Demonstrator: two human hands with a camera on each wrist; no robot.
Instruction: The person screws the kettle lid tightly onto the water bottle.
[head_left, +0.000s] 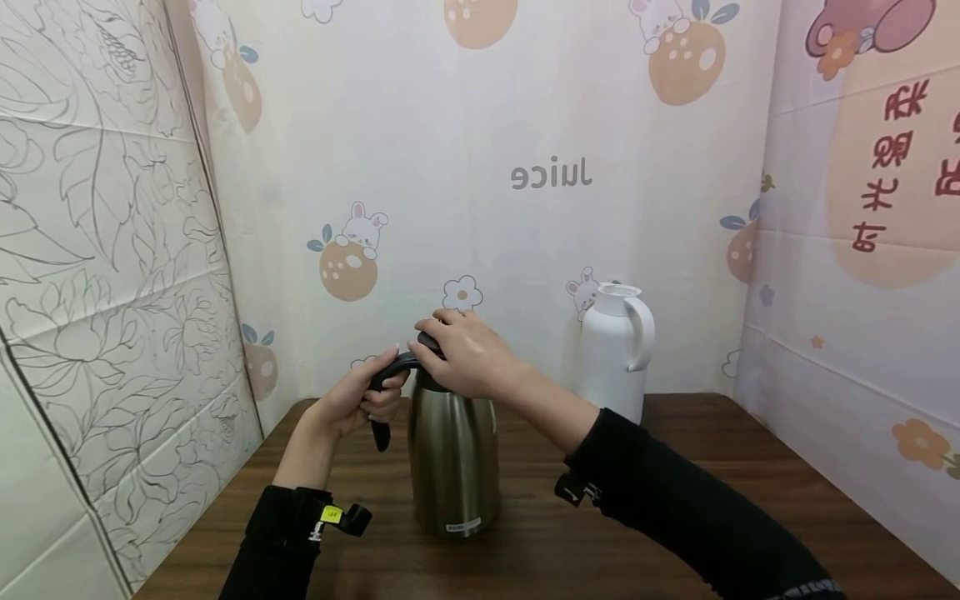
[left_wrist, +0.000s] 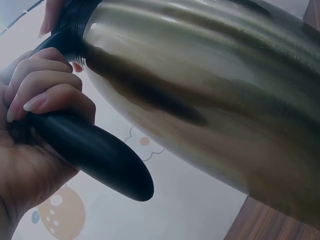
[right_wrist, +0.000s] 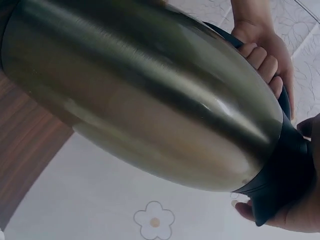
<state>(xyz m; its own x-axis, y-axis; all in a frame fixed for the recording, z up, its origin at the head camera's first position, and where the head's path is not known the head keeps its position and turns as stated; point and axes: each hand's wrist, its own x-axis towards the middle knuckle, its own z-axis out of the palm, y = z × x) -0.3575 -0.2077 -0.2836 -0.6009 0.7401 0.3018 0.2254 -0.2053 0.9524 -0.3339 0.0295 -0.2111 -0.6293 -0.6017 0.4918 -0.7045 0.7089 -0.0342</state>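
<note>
A brushed gold-toned steel thermos jug (head_left: pixel 453 458) with a black collar and handle stands upright on the wooden table. My left hand (head_left: pixel 351 400) grips its black handle (left_wrist: pixel 100 155), fingers wrapped round the upper part while the lower end hangs out below. From the right, my right hand (head_left: pixel 472 354) reaches over the top and holds the black lid (head_left: pixel 430 342) with its fingers and thumb bent about it. Much of the lid is hidden under that hand. In the right wrist view, the black collar and spout (right_wrist: pixel 272 182) show beside the right hand's fingers.
Behind and to the right stands a white jug (head_left: pixel 609 350) with its handle facing right. The brown wooden table (head_left: pixel 675 508) runs back to a printed curtain (head_left: pixel 525 250), with more printed sheets at both sides.
</note>
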